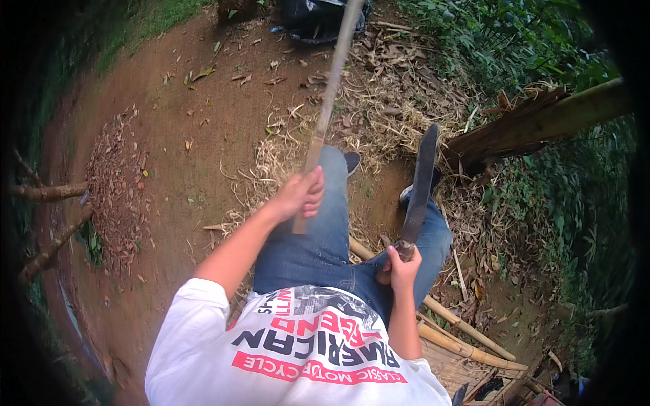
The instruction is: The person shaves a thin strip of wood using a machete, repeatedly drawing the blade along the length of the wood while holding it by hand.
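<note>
In my left hand (pixel 298 195) is a long, pale strip of wood or bamboo (pixel 327 105), gripped near its lower end. The strip slants up and away over the ground, slightly blurred, and its far end leaves the top of the view. My right hand (pixel 401 267) is closed around the handle of a machete (pixel 421 183). Its broad dark blade points up and away over my right leg, apart from the strip. My palm and fingers partly hide the handle. Both hands are above my jeans (pixel 318 250), with my knees spread.
Curled shavings (pixel 386 122) and dry leaves litter the soil ahead. A thick trunk (pixel 542 125) leans in from the right. Cut bamboo poles (pixel 467 331) lie by a slatted bamboo surface at lower right. A black plastic bag (pixel 315 20) sits at the top; branches (pixel 54 193) jut in at left.
</note>
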Demonstrator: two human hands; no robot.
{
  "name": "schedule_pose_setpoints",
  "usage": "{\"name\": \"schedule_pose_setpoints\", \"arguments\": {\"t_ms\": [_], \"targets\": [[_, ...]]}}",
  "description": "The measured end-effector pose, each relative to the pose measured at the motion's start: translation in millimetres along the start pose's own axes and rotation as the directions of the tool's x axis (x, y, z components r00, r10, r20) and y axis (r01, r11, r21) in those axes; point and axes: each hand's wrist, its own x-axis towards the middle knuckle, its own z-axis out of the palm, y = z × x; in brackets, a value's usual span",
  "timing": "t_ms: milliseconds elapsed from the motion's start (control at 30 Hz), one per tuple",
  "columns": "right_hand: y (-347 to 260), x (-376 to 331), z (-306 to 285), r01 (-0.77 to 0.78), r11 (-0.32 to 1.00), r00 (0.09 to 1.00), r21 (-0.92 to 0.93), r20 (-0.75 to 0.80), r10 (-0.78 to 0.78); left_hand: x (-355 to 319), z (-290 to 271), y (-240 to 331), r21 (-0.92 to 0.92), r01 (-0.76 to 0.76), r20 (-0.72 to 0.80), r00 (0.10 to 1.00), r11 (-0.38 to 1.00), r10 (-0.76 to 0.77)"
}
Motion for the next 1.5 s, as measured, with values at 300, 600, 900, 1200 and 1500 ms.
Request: {"name": "schedule_pose_setpoints", "arguments": {"t_ms": [300,600,900,1200,1500], "targets": [[-24,-30,39,0.094,0.979,0.995,0.183,0.009,-0.097,43,58,-50,0.029,-0.399,-0.056,0.915,0.916,0.4],[-15,-35,48,-0.03,0.962,0.996,0.271,-0.068,0.05,15,55,-123,0.318,-0.325,-0.195,0.897,0.89,0.397],[-10,-26,-3,0.019,0.972,0.999,0.233,-0.046,-0.009,-23,61,-115,0.424,-0.014,0.09,0.996,0.905,-0.026],[-29,5,-53,-0.038,0.998,0.996,-0.049,0.078,0.042,-35,-25,14,0.985,0.121,-0.048,0.874,-0.122,0.484],[-24,24,-58,0.099,0.905,0.976,-0.414,-0.138,-0.17,-46,-105,39,0.923,0.158,-0.161,0.987,-0.351,0.021]]}}
